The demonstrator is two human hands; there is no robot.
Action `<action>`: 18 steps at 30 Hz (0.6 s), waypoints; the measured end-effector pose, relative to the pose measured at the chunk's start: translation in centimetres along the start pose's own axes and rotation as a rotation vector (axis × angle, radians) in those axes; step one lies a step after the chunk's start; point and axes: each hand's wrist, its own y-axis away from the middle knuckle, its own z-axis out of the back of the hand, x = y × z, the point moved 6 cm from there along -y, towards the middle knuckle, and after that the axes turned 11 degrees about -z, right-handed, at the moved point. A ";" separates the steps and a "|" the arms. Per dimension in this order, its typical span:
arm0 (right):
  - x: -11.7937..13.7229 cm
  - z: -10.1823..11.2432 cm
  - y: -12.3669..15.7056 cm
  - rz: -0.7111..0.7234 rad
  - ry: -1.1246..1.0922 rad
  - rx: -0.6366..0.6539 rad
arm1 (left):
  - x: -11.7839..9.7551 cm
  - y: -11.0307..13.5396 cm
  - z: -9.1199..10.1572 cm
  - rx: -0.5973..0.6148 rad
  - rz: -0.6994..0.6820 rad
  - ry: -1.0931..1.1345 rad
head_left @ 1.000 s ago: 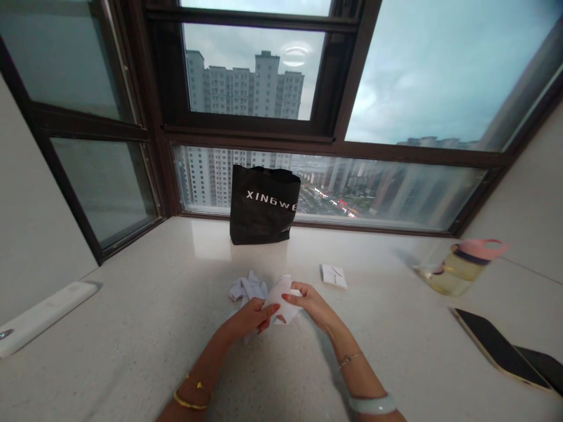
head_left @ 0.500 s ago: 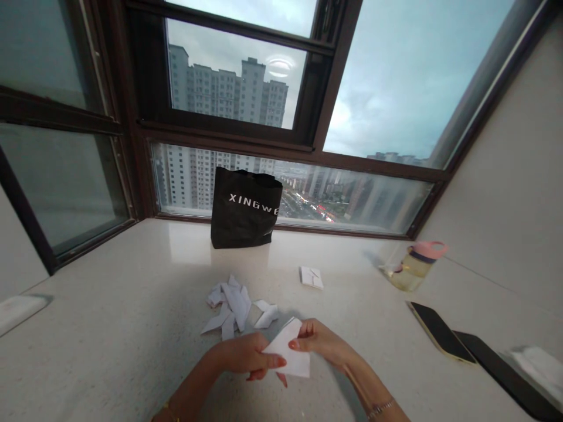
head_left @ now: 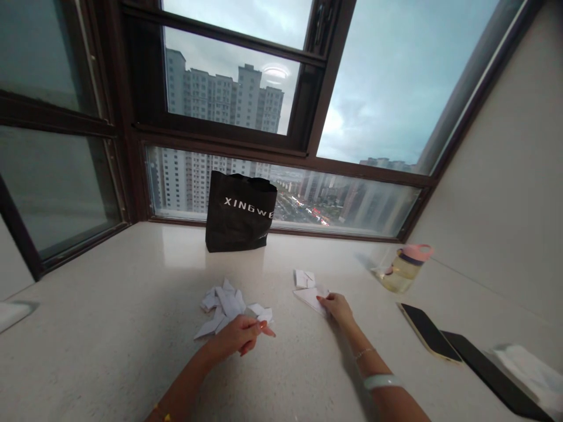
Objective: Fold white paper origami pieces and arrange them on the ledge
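My right hand (head_left: 338, 308) pinches the right edge of a folded white paper (head_left: 308, 297), which lies at the counter surface just in front of a small folded paper square (head_left: 304, 278). My left hand (head_left: 241, 335) hovers at the near right side of a pile of folded white paper pieces (head_left: 224, 305). Its fingers are loosely bent and apart, with nothing between them. Behind its fingertips, another folded paper piece (head_left: 264, 312) sits at the pile's right edge, partly covered by the hand.
A black bag (head_left: 241, 217) with white lettering stands by the window. To the right are a bottle with a pink lid (head_left: 402, 272), a phone (head_left: 428, 331), a long dark flat object (head_left: 488, 369) and a crumpled white thing (head_left: 528, 366). A white object (head_left: 15, 313) is at far left.
My right hand has carried the folded paper forward to the small square. My left hand has let go of that paper and moved slightly left, towards the pile.
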 end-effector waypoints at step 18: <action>10.2 -2.2 8.3 0.433 -0.007 -0.035 | -0.3 3.2 10.0 -0.981 -0.159 0.025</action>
